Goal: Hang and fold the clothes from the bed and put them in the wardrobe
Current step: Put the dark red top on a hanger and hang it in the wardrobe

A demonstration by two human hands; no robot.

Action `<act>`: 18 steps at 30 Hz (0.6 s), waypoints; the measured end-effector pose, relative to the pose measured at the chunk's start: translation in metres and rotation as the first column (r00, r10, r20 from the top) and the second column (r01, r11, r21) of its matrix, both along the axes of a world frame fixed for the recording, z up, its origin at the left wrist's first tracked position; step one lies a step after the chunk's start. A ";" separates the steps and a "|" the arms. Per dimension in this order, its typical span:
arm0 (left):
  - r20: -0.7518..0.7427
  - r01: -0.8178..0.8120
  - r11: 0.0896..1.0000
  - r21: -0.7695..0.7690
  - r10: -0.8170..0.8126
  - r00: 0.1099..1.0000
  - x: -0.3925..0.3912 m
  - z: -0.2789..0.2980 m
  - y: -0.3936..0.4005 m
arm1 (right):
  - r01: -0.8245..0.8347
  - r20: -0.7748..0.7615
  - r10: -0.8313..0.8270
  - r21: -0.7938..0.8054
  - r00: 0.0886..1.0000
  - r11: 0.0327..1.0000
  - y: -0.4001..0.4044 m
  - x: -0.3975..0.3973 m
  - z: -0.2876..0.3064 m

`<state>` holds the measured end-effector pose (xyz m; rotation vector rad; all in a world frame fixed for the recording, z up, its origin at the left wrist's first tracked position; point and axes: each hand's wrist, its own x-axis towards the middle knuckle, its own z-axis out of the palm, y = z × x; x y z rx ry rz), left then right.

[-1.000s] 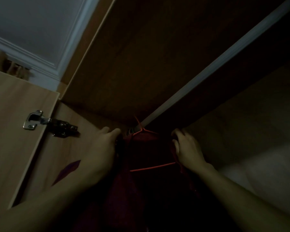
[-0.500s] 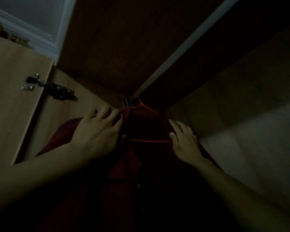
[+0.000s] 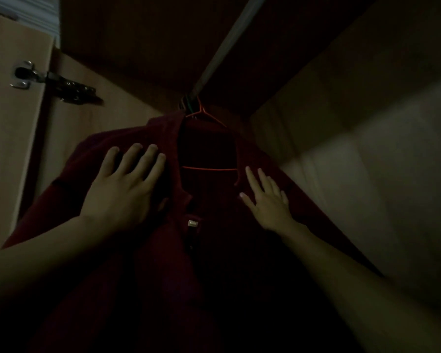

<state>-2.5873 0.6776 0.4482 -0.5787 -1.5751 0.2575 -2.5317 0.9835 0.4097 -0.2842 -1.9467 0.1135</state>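
A dark red zip jacket hangs on an orange hanger from the grey wardrobe rail, inside a dim wardrobe. My left hand lies flat on the jacket's left shoulder, fingers straight and spread. On the jacket's right front, just below the collar, my right hand rests with straight fingers. Neither hand grips the cloth. A small metal zip pull shows between my hands. The jacket's lower part is lost in shadow.
The open wardrobe door stands at left with a metal hinge. The wardrobe's top panel is overhead. A pale garment or panel hangs at right beside the jacket. Other hanger hooks crowd the rail's end.
Both hands came down from the hanger's hook at the rail to lie flat on the jacket's shoulders. The view tilted down, showing more of the jacket.
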 end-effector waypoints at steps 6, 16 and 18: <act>0.088 -0.012 1.000 0.019 0.010 0.996 0.023 -0.003 0.002 | -0.022 0.013 0.021 0.025 1.000 0.999 -0.003 0.047 -0.001; 0.055 0.222 0.974 0.050 -0.224 0.973 0.083 -0.038 0.000 | 0.061 0.041 -0.062 0.022 0.997 0.998 -0.015 0.127 -0.030; 0.073 0.257 0.966 0.026 -0.258 0.963 0.093 -0.048 -0.002 | 0.064 0.055 -0.064 0.014 0.996 0.998 -0.020 0.135 -0.043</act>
